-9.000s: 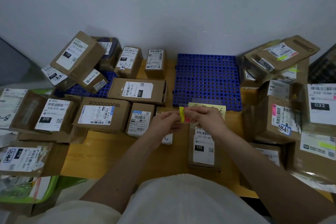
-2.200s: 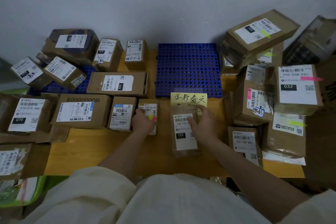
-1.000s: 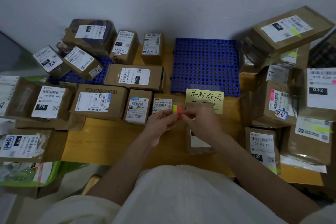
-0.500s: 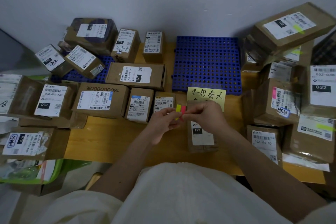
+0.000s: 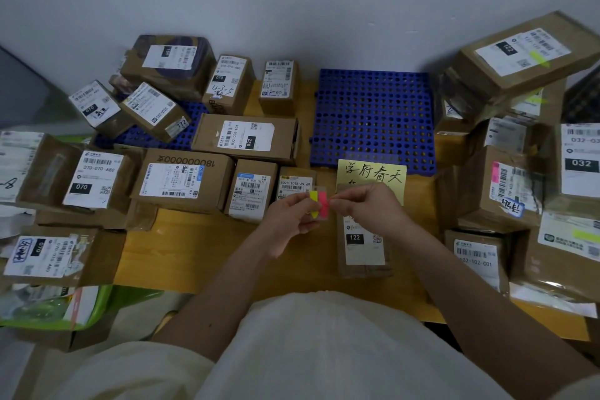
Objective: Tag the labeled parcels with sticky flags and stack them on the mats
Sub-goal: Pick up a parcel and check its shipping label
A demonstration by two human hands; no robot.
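Observation:
My left hand (image 5: 289, 221) holds a small pad of sticky flags (image 5: 318, 204) with a yellow and a pink strip, above the wooden table. My right hand (image 5: 367, 208) pinches the edge of the pink flag at the pad. Right under my right hand lies a brown parcel labeled 122 (image 5: 363, 247), flat on the table. A yellow handwritten note (image 5: 371, 175) lies beyond it, at the near edge of the bare blue perforated mat (image 5: 373, 117). A second blue mat (image 5: 146, 136) at the left is mostly covered by parcels.
Several labeled brown parcels crowd the left half, among them a long 032 box (image 5: 246, 138) and a 070 box (image 5: 94, 178). A tall stack of flagged parcels (image 5: 526, 52) rises at the right. The wooden table (image 5: 194, 250) shows in front of me.
Since 2.2 s ago both hands left the parcels and came together over the table. My left hand lifted the flag pad and my right hand took the pink flag's edge.

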